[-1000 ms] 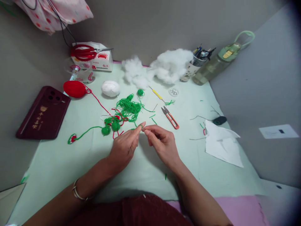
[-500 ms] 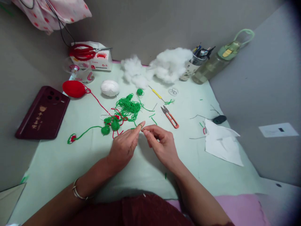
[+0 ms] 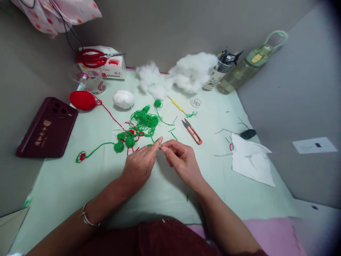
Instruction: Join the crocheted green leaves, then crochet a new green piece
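Drawing close over the pale green tabletop (image 3: 101, 192), two bare hands nearly meet at their fingertips. The left hand (image 3: 140, 160) keeps its fingers together, a thin green strand (image 3: 159, 142) crossing near the fingertips; its grip underneath is hidden. The right hand (image 3: 182, 160) pinches a slim item between thumb and forefinger beside that strand; whether it is yarn or a tool cannot be told. The strand should be light, soft and limp, likely to slip or fray, so it is best held close to the working point, without hard pulling.

Just beyond the left hand lie small green crocheted balls (image 3: 130, 142) and a loose green yarn tangle (image 3: 145, 119). Beyond the right are orange-handled snips (image 3: 192, 132), then a yellow-handled hook (image 3: 176, 105). Farther off sit white yarn (image 3: 123, 99), red yarn (image 3: 82, 100) and fluffy white stuffing (image 3: 193, 73).
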Demonstrator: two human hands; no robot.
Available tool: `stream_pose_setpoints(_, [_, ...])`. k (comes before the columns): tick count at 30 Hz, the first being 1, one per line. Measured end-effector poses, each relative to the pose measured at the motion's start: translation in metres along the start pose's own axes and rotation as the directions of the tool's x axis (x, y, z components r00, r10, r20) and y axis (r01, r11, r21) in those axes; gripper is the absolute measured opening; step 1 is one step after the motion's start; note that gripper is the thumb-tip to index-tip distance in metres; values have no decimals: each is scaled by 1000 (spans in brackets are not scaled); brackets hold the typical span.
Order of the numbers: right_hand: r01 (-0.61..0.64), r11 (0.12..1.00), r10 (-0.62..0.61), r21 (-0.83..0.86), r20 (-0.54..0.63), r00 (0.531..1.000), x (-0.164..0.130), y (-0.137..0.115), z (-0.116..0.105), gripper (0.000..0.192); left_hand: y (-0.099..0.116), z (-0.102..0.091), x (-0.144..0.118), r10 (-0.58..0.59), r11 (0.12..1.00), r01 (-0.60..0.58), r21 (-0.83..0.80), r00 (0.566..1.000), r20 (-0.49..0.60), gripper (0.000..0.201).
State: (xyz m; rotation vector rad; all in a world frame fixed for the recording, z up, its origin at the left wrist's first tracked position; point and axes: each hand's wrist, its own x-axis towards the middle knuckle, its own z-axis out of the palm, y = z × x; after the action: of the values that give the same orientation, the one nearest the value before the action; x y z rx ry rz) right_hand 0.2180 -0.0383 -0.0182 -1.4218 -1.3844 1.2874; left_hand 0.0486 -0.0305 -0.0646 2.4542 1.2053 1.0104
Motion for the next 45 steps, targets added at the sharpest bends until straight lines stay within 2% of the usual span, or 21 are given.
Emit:
stream_pose_setpoints(7, [-4, 1000, 4, 1, 17, 1000, 3, 5, 1, 28, 1, -1, -2, -30, 999, 29, 15, 998, 63, 47])
stream_pose_setpoints(14, [-7, 1000, 7, -10, 19, 1000, 4, 8, 0, 29, 4, 0, -6, -128, 991, 131, -35, 988, 80, 46])
stream_pose_setpoints(27, [-8, 1000, 8, -7, 62, 998, 6, 10, 1, 25, 1, -1, -3, -150, 989, 149, 14, 981, 126, 45])
stream_pose_setpoints(37, [-45, 998, 40, 47, 90, 995, 9, 13, 1, 27, -6, -1, -2, -141, 990, 138, 32, 982, 123, 54])
stream_pose_setpoints(45, [-45, 998, 39, 51, 103, 994, 9, 12, 1, 27, -5, -4, -2, -162, 987, 157, 44, 975, 153, 45])
